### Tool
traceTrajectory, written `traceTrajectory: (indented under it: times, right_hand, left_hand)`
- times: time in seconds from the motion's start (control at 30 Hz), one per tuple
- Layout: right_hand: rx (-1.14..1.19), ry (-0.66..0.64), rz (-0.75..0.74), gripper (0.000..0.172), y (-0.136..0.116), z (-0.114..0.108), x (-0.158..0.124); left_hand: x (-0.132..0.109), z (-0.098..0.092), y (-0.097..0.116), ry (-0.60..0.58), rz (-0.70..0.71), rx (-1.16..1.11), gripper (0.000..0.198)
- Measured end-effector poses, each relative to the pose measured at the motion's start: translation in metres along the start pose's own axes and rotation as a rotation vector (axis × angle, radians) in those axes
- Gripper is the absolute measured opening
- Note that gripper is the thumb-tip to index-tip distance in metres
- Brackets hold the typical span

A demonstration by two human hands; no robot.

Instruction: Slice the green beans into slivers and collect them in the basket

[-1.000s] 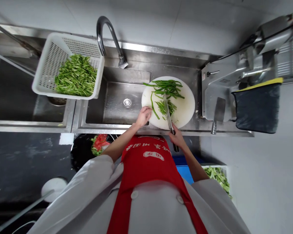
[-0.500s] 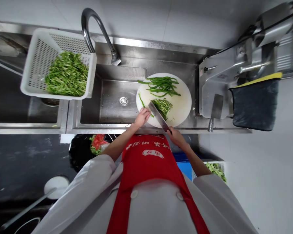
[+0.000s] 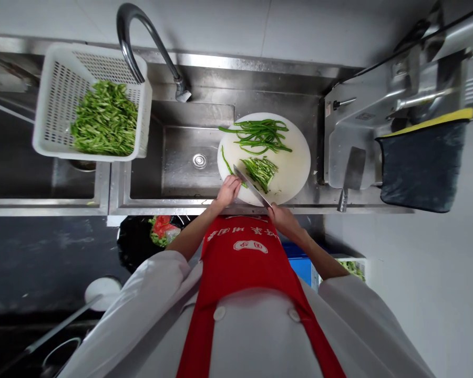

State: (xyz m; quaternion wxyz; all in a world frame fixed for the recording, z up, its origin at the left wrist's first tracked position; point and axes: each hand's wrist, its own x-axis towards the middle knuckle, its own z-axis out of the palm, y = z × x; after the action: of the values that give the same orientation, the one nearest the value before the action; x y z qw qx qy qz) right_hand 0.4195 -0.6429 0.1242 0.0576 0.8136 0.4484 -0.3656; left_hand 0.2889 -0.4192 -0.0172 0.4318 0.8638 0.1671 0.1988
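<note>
Beans [image 3: 260,135]: thin, green; whole ones bunched at the far side of the board [image 3: 295,168], a sliced heap [image 3: 261,171] mid-board.
Knife [image 3: 251,187]: steel blade slanted over the near rim, just left of the heap.
Right hand [image 3: 283,219]: clenched round the knife handle, off the rim.
Left hand [image 3: 228,190]: curled left of the blade by 1 stray bean [image 3: 226,161]; grasp cannot be told.

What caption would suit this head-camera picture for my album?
Right hand angles a knife beside cut green stalks on a round white board, left hand at its edge.
</note>
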Motion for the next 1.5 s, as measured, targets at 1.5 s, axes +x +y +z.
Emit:
traceTrajectory:
  times: [1.5]
  right_hand:
    - [0.113,0.063,0.004,0.041,0.004,-0.008,0.015]
  left_hand:
    - [0.021,0.014,0.005,-0.078,0.18,0.223,0.027]
